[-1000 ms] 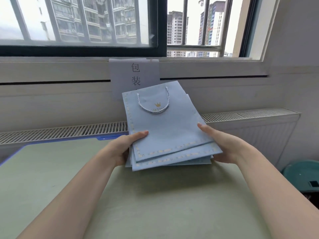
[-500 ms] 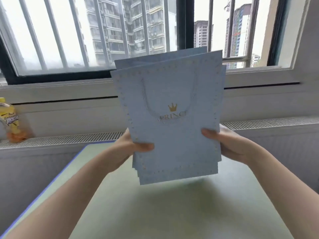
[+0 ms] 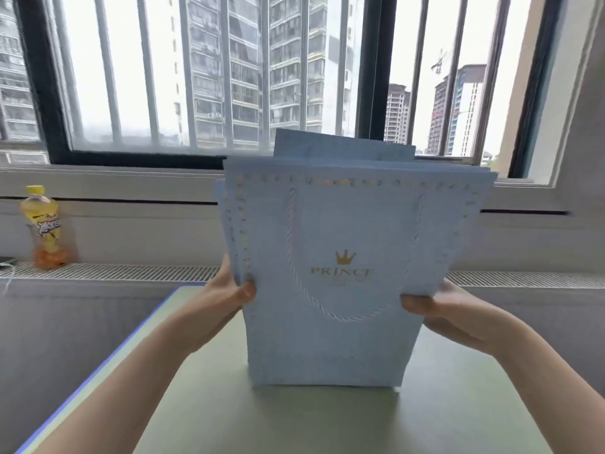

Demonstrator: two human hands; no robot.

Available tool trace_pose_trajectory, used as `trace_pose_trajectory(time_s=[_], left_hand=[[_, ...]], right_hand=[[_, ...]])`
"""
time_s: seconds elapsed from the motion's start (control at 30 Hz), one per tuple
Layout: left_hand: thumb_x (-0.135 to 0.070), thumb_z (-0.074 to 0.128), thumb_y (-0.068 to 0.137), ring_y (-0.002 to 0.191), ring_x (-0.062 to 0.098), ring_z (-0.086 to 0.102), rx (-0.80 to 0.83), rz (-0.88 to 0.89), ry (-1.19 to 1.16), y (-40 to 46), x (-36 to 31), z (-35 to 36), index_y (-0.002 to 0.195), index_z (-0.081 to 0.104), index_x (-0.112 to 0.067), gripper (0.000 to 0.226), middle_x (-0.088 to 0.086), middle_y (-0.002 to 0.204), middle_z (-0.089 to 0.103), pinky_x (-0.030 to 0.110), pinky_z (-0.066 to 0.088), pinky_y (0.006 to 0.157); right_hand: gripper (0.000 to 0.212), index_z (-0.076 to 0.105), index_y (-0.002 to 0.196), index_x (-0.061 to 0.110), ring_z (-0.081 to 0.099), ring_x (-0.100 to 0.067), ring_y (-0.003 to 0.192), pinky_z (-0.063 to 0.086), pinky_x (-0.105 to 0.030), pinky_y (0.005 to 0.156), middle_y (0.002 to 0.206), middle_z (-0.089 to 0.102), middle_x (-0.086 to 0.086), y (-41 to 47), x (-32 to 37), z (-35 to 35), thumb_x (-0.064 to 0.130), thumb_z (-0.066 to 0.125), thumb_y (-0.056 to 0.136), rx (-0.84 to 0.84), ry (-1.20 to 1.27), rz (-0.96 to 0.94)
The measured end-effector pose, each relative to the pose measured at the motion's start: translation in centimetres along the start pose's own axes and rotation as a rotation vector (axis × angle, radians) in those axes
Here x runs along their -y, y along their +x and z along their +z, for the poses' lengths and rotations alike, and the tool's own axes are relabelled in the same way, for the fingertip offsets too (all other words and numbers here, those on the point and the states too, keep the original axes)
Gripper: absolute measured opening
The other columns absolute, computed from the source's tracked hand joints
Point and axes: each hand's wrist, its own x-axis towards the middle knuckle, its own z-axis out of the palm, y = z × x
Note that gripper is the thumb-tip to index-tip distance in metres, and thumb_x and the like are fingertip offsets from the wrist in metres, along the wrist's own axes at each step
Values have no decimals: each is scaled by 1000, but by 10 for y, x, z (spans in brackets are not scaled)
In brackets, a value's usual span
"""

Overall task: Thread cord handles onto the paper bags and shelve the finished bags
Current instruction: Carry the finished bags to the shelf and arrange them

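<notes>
A stack of flat light-blue paper bags [image 3: 330,348] stands upright with its bottom edge on the green table [image 3: 294,421]. The front bag has a gold crown, gold lettering and a gold dotted border. A white twisted cord handle [image 3: 347,317] hangs in a loop down its front. My left hand [image 3: 229,296] grips the stack's left edge, thumb on the front. My right hand [image 3: 438,309] grips the right edge the same way. The other fingers are hidden behind the bags.
A yellow drink bottle [image 3: 44,227] stands on the radiator grille [image 3: 131,271] at the left under the barred window. The table's blue left edge [image 3: 98,371] runs diagonally toward me. A grey wall rises at the right.
The stack went from lying tilted in both hands to upright, then came down until its bottom edge rests on the table. My view swung left, bringing the bottle in.
</notes>
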Motion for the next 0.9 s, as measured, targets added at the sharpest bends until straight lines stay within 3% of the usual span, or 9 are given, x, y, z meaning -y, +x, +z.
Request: trace_pose_trajectory(time_s=[0.07,0.2,0.37,0.57,0.67,0.77,0.9], left_hand=[[-64,84,40,115,11,60,2,9,-21,3,-3,-3,139,29,-29,119,-11,125,62,22,51,82],[-53,91,39,115,9,60,0,-95,-14,-5,19,-4,141,30,-24,122,-9,125,63,21,51,82],[-22,79,64,114,16,60,-9,-161,22,-15,49,5,138,39,-19,83,-2,124,64,24,52,83],[-27,80,59,111,23,63,-36,-162,-15,-16,39,9,130,49,-13,79,5,122,65,25,53,81],[-33,83,55,107,25,65,-85,-199,-20,-20,27,12,124,56,-9,78,8,117,68,26,54,78],[-32,75,68,104,24,66,-105,-267,-46,-26,9,12,118,61,-9,57,9,115,68,27,55,77],[-33,66,84,109,24,64,-108,-382,-22,-44,-12,10,123,59,-13,45,6,118,67,38,50,94]], right_hand=[[90,45,134,11,55,-25,121,48,-35,95,130,58,-10,2,5,4,38,87,60,-8,8,-9],[81,39,139,12,48,-26,128,38,-46,107,135,55,-6,1,-15,14,27,79,71,-31,-36,56],[74,40,138,13,50,-26,126,43,-42,103,134,55,-7,-7,-36,26,19,73,73,-60,-7,50],[73,48,132,11,58,-25,118,49,-34,96,126,62,-8,-5,-29,32,24,76,66,-117,6,10],[81,55,126,14,62,-26,112,53,-35,90,121,65,-7,-3,-24,43,44,84,57,-216,59,6],[87,56,123,17,65,-26,106,54,-41,88,117,67,-7,2,-15,55,57,83,51,-301,126,28],[54,61,118,14,67,-29,102,53,-43,85,113,69,-10,2,0,75,44,66,73,-317,231,112]])
